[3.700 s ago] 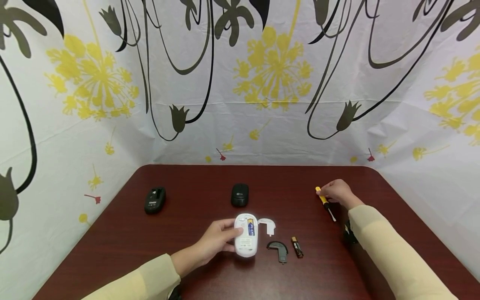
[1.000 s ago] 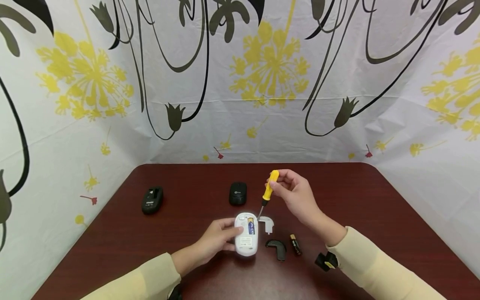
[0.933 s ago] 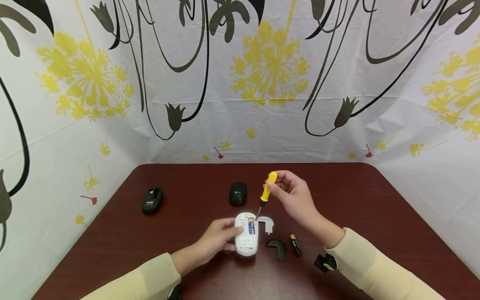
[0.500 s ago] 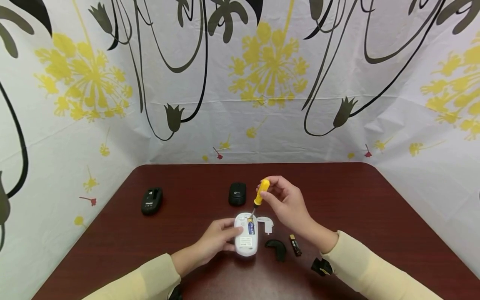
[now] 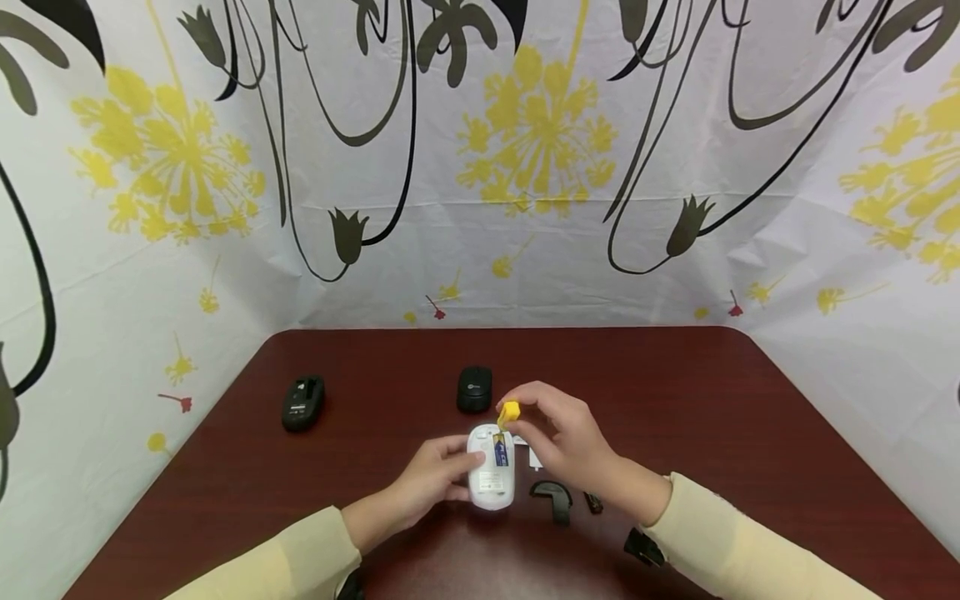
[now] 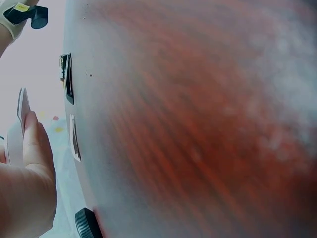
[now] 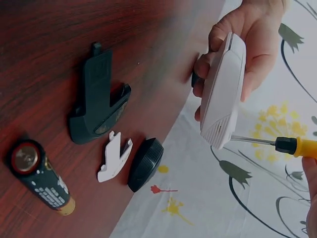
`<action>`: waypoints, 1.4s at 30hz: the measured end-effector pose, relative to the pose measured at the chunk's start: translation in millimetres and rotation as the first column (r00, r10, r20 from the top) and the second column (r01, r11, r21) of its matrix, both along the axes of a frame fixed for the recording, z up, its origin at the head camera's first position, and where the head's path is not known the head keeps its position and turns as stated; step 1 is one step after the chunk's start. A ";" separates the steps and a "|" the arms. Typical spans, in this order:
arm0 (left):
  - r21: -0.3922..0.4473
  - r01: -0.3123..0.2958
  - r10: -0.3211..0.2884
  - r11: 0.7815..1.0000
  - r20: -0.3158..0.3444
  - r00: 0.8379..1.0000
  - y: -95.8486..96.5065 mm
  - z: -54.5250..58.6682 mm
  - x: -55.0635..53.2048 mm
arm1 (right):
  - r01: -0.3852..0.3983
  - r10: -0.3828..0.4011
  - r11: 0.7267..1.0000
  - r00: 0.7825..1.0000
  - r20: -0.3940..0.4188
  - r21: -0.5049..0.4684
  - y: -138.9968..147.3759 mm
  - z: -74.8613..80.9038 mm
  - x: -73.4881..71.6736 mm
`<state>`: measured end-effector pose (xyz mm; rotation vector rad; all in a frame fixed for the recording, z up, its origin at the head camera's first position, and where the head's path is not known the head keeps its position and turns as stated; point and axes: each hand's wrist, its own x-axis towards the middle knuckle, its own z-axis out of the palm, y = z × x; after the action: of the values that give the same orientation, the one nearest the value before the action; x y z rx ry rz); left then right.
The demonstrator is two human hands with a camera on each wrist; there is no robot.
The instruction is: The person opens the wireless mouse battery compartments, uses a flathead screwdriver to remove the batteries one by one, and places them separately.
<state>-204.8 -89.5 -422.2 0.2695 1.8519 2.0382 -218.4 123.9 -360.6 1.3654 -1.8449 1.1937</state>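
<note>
My left hand [image 5: 431, 483] grips a white computer mouse [image 5: 491, 492], underside up, thumb across its edge. A blue-and-gold battery [image 5: 501, 450] sits in the mouse's battery slot. Between its fingers and thumb, my right hand [image 5: 562, 437] holds a yellow-handled screwdriver [image 5: 509, 412]. In the right wrist view the screwdriver's metal shaft [image 7: 253, 141] reaches the end of the mouse; whether its tip touches the battery is hidden. The white battery cover [image 7: 113, 157] lies on the table beside the mouse, partly behind my right hand in the head view.
A dark battery cover [image 5: 553, 500] and a loose black-and-gold battery [image 7: 42, 176] lie near my right wrist on the dark red table [image 5: 390, 367]. One black mouse [image 5: 475, 389] stands behind the white one; another black mouse [image 5: 303, 403], underside up, lies at left.
My right hand picked up the screwdriver at the right, brought it left to the white mouse, then lowered and tilted its handle. My left hand has stayed nearly still.
</note>
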 end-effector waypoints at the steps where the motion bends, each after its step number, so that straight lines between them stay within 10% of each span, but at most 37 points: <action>1: 0.001 0.002 -0.002 1.000 -0.003 1.000 0.1 -0.1 -0.1 | -0.001 0.001 1.000 1.000 -0.008 0.003 -0.1 0.2 0.4; 15: -0.031 0.000 0.000 1.000 0.015 1.000 -1.1 0.3 2.0 | -0.001 0.014 0.998 0.978 0.209 -0.063 0.8 -2.4 -5.8; 23: -0.036 -0.007 0.008 0.999 0.012 1.000 -1.6 1.5 4.4 | 0.085 -0.036 0.992 0.907 0.420 -0.097 3.7 5.0 -15.2; 26: -0.034 -0.005 0.005 0.999 0.018 1.000 -1.8 2.1 4.4 | 0.104 -0.015 0.986 0.837 0.547 -0.133 5.4 7.2 -21.5; 33: -0.028 0.009 -0.009 1.000 0.027 1.000 -0.6 0.6 5.3 | 0.210 0.046 0.956 0.580 0.813 -0.204 10.5 7.0 -38.9; 42: -0.022 0.006 -0.006 1.000 0.036 0.999 1.0 -2.0 6.5 | 0.320 -0.033 0.941 0.396 0.918 -0.105 14.9 -1.3 -54.7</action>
<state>-198.3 -88.4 -424.2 0.2304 1.8487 2.0043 -273.0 138.8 -361.9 0.2219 -2.2670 2.2466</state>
